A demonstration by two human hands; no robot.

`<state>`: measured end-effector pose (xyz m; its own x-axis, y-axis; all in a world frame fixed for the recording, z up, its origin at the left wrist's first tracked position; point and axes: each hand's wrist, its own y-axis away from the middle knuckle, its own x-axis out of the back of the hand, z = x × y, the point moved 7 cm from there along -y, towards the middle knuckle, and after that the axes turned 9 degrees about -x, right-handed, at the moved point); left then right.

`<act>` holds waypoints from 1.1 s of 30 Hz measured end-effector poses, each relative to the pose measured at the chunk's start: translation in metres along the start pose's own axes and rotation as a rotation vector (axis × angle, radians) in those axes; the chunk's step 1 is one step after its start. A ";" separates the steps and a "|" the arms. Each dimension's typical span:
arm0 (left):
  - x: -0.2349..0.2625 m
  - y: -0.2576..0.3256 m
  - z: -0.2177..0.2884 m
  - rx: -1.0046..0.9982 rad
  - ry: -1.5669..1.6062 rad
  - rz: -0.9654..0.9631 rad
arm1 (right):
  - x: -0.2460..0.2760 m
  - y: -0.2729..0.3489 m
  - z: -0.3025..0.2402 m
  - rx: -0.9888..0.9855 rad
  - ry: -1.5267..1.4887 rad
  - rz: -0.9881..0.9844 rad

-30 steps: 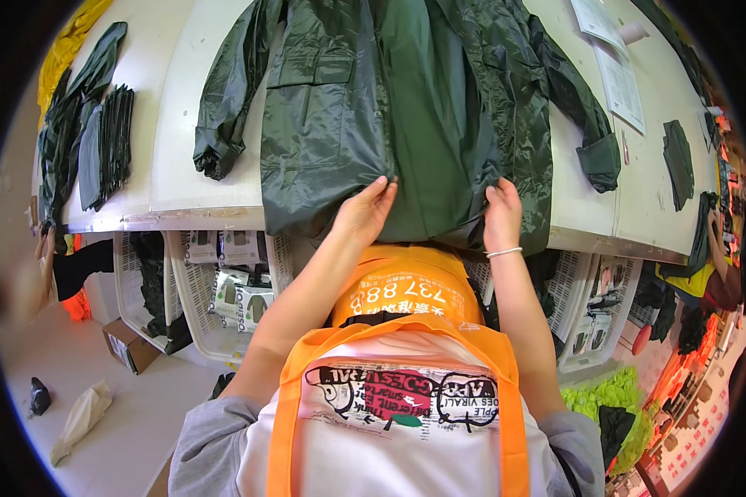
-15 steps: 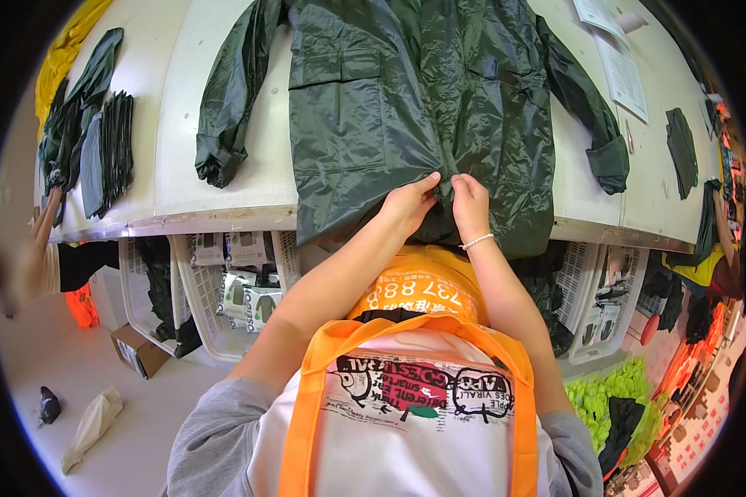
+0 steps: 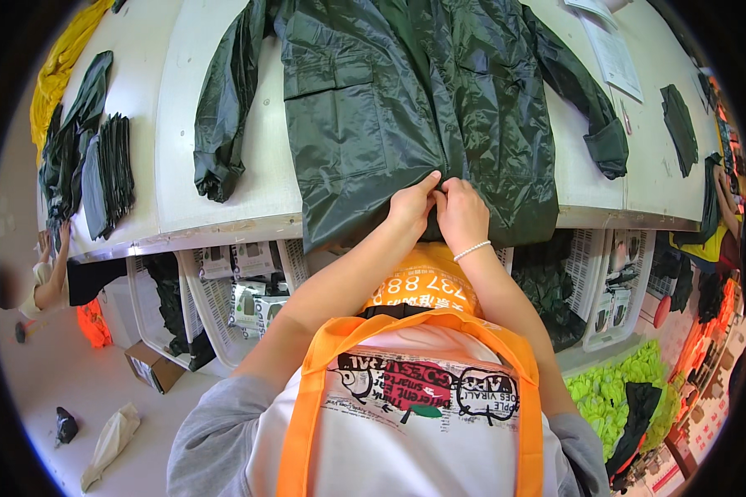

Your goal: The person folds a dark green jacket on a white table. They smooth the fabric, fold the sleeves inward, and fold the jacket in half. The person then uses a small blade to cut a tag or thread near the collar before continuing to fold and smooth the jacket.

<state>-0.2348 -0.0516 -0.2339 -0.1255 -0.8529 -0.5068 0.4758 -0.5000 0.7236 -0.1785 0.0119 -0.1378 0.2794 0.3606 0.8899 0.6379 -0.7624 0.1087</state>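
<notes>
A dark green, shiny rain jacket (image 3: pixel 340 124) lies spread on the white table, its sleeves out to both sides and its hem hanging over the near edge. At the bottom of its front opening my left hand (image 3: pixel 413 203) pinches the hem, thumb pointing to the far side. Close beside it my right hand (image 3: pixel 462 211), with a beaded bracelet on the wrist, is closed on the other front edge. The fingertips of both hands almost meet; the bit of jacket between them is mostly hidden.
On the white table (image 3: pixel 174 157) at left lie a stack of folded dark garments (image 3: pixel 108 174) and yellow cloth (image 3: pixel 58 66). Papers (image 3: pixel 612 58) lie at far right. Below the edge stand white baskets (image 3: pixel 215 331) holding packets. A co-worker's arm (image 3: pixel 54 277) shows at left; lime-green garments (image 3: pixel 622 389) are lower right.
My right hand has shifted slightly left, closer to my left hand, and turned more over the front edge. The whole view has tilted a little; the jacket still lies spread.
</notes>
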 end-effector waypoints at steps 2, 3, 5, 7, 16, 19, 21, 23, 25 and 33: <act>0.001 -0.003 0.001 0.016 -0.033 0.039 | -0.005 -0.005 0.006 -0.041 -0.035 0.014; 0.002 0.000 0.002 0.003 -0.031 0.055 | -0.010 -0.007 0.011 -0.095 -0.095 -0.068; 0.000 0.008 0.005 -0.025 -0.027 0.081 | -0.015 -0.010 0.022 -0.201 -0.213 -0.226; 0.000 0.004 0.004 -0.013 -0.027 0.041 | -0.029 -0.013 0.037 -0.381 -0.484 -0.408; 0.006 0.005 0.007 0.013 0.068 -0.034 | -0.060 0.013 0.058 -0.890 -1.331 -0.685; 0.015 0.008 0.013 0.032 0.031 -0.017 | -0.060 0.013 0.062 -0.894 -1.447 -0.645; 0.027 0.012 0.012 0.069 -0.009 -0.004 | -0.061 0.013 0.061 -0.898 -1.468 -0.633; 0.029 0.012 0.014 0.032 0.004 -0.034 | -0.063 0.011 0.058 -0.902 -1.457 -0.628; 0.030 0.012 0.013 0.013 0.008 -0.050 | -0.063 0.013 0.051 -0.919 -1.482 -0.617; 0.030 0.013 0.012 -0.046 0.005 -0.040 | -0.064 0.016 0.045 -0.922 -1.555 -0.579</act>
<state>-0.2428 -0.0860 -0.2339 -0.1415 -0.8313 -0.5374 0.5098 -0.5266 0.6803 -0.1535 0.0007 -0.2127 0.8455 0.3380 -0.4135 0.4952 -0.2066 0.8438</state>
